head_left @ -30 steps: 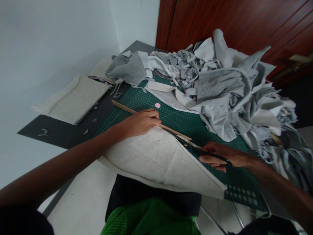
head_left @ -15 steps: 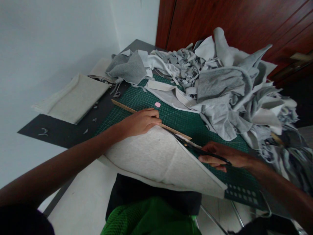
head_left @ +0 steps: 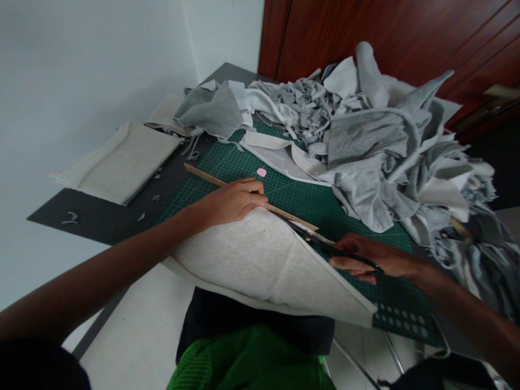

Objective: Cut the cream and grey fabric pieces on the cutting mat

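Observation:
My right hand [head_left: 376, 252] grips the handles of a pair of black scissors [head_left: 298, 230], whose blades lie along the far edge of a cream fabric piece [head_left: 260, 260]. A narrow light strip lies beside the blades. My left hand [head_left: 239, 200], fingers curled together, presses the fabric's top corner against a wooden ruler [head_left: 203, 174]; the fingertips partly hide what is pinched. The fabric lies partly on the green cutting mat [head_left: 292, 189] and hangs over the table's near edge toward my body. A small pink piece [head_left: 261, 172] lies just beyond my left hand.
A large heap of grey and white fabric scraps [head_left: 365, 141] covers the back and right of the table. Folded cream cloth [head_left: 122, 162] lies at the left, with thread bits on the dark tabletop [head_left: 93, 222]. A white wall [head_left: 101, 65] and wooden door [head_left: 345, 27] stand behind.
Almost nothing differs; the view has shifted very slightly. Both hands, the scissors and the fabric keep nearly the same positions.

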{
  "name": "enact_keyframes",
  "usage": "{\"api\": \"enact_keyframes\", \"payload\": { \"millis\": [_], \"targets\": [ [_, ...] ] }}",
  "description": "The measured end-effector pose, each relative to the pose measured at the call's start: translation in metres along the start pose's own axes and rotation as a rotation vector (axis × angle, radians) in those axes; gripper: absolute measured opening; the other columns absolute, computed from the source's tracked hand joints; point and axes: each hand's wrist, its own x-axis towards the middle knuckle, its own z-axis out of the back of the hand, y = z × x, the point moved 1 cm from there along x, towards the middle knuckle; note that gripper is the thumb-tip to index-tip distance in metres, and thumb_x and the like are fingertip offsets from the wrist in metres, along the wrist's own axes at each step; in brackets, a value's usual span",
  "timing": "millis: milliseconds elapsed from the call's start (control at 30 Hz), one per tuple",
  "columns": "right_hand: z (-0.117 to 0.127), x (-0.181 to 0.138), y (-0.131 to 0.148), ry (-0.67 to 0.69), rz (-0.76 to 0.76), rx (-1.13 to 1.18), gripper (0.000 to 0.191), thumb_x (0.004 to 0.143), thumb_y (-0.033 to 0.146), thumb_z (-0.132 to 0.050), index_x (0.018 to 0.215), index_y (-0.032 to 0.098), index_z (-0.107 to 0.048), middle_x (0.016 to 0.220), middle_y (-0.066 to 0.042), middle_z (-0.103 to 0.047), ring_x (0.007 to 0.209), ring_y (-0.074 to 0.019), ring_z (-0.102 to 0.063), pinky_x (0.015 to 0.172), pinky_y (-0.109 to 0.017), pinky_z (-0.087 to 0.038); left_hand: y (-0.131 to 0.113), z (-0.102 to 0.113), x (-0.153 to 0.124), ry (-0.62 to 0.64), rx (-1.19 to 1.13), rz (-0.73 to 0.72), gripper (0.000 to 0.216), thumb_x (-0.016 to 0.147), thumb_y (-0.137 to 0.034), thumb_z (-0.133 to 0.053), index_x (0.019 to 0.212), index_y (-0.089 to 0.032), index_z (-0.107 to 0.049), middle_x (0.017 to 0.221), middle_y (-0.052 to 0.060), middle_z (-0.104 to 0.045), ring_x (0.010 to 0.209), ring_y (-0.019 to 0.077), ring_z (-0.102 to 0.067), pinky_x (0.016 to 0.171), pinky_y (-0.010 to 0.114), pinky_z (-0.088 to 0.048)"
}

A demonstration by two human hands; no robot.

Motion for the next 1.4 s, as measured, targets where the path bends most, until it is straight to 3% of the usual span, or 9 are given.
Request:
{"api": "enact_keyframes", "payload": {
  "millis": [667, 933, 1400],
  "targets": [
    [-0.001, 0.0, 0.002, -0.02, 0.003, -0.066, 0.049, 0.087, 0.057, -0.06, 0.06, 0.019, -0.043, 0.045, 0.007, -0.044, 0.037, -0.0058, -0.042, 0.038, -0.019, -0.034, 0.0, 0.0, 0.0, -0.013, -0.028, 0.0, 0.026, 0.097, -0.016, -0.045, 0.095, -0.019, -0.071, 0.091, 0.005, -0.06, 0.09, 0.0182, -0.055, 0.085, 0.031, -0.043],
    [0.004, 0.0, 0.011, 0.005, -0.01, -0.073, 0.052, 0.088, 0.055, -0.06, 0.055, 0.02, -0.04, 0.043, 0.008, -0.04, 0.037, -0.005, -0.038, 0.038, -0.019, -0.029, 0.0, 0.0, 0.0, -0.018, -0.066, 0.008, 0.027, 0.098, -0.018, -0.044, 0.098, -0.02, -0.071, 0.093, 0.006, -0.061, 0.09, 0.0185, -0.056, 0.083, 0.032, -0.044],
    [0.012, 0.002, 0.012, 0.02, -0.028, -0.034, 0.049, 0.085, 0.052, -0.064, 0.057, 0.02, -0.039, 0.046, 0.009, -0.037, 0.037, -0.0042, -0.036, 0.038, -0.018, -0.032, -0.001, 0.0, 0.001, -0.023, -0.083, 0.014, 0.026, 0.098, -0.016, -0.044, 0.096, -0.02, -0.07, 0.094, 0.005, -0.061, 0.092, 0.0183, -0.056, 0.084, 0.031, -0.045]
  ]
}}
